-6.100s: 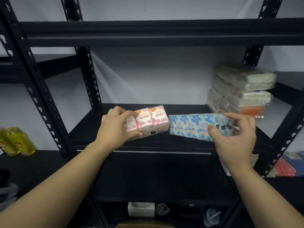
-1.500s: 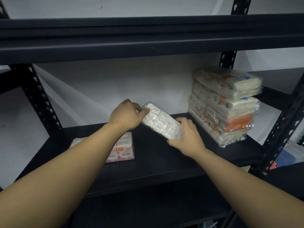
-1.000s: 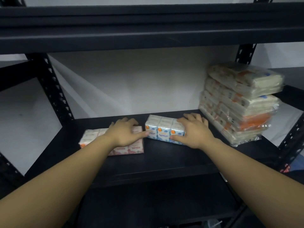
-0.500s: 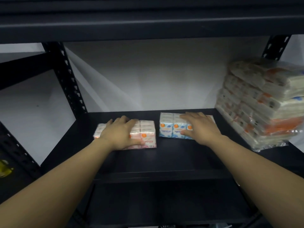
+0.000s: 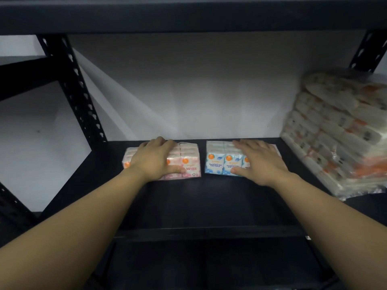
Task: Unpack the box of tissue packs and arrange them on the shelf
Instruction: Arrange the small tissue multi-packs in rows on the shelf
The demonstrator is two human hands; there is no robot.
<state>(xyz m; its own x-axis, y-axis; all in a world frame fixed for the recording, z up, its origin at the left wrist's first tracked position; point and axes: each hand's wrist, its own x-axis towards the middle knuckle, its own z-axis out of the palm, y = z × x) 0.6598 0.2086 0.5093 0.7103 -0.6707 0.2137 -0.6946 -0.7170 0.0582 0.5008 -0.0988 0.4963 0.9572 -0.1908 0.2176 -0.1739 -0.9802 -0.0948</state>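
Resting flat now, the left hand [image 5: 156, 159] lies spread on the pink plastic-wrapped tissue pack [image 5: 188, 162]; a second ago it was still nudging it. Beside it, a narrow gap apart, the right hand [image 5: 260, 162] presses open-fingered on the blue plastic-wrapped tissue pack [image 5: 217, 161]. Both sit squared on the black metal shelf [image 5: 188, 206], probably placed.

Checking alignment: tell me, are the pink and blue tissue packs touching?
Apart: head view shows dark shelf between pink tissue pack and blue tissue pack.

Since 6.1 s ago: pink pack [image 5: 184, 162] and blue pack [image 5: 222, 162], formerly held in air, now lie on shelf [image 5: 209, 206]; left hand [image 5: 156, 159], right hand [image 5: 259, 162] flat on top.
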